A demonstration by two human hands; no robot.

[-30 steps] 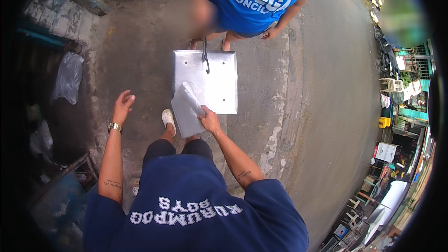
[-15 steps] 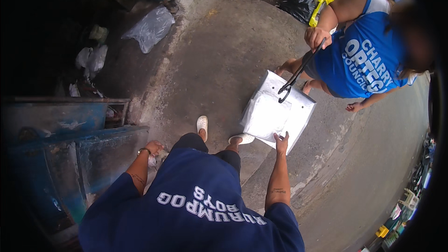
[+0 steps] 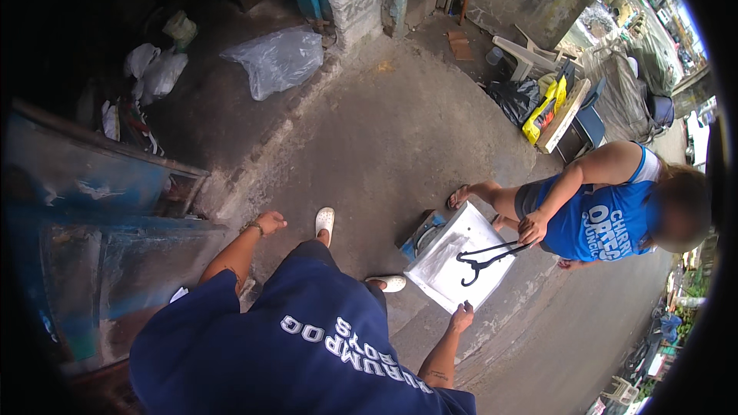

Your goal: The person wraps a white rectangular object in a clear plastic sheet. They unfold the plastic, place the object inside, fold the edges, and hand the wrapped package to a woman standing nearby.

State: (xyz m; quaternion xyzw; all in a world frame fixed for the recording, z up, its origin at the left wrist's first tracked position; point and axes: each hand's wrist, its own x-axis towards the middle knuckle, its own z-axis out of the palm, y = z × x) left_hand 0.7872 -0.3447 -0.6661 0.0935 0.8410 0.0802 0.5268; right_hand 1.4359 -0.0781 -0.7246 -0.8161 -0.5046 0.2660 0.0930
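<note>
A white square panel lies in front of me to the right, over a dark blue box-like thing. A crumpled greyish film or sheet rests on its middle. My right hand is at the panel's near corner, fingers drawn together; a small dark spot shows at the fingertips, too small to name. To the left, my left hand hangs beside my body with nothing in it, fingers loosely stretched. Across the panel, another person's hand holds black clothes hangers above it.
The other person, in a blue shirt, stands at the right. A blue metal cabinet is at my left. Beyond lie a clear plastic bag, a black bag, a yellow bag and a white plastic chair. Concrete floor stretches between.
My right hand's spread fingers have drawn together, and it is now at the panel's near corner. The other person has lowered the hangers. More of the dark box shows. The view has shifted.
</note>
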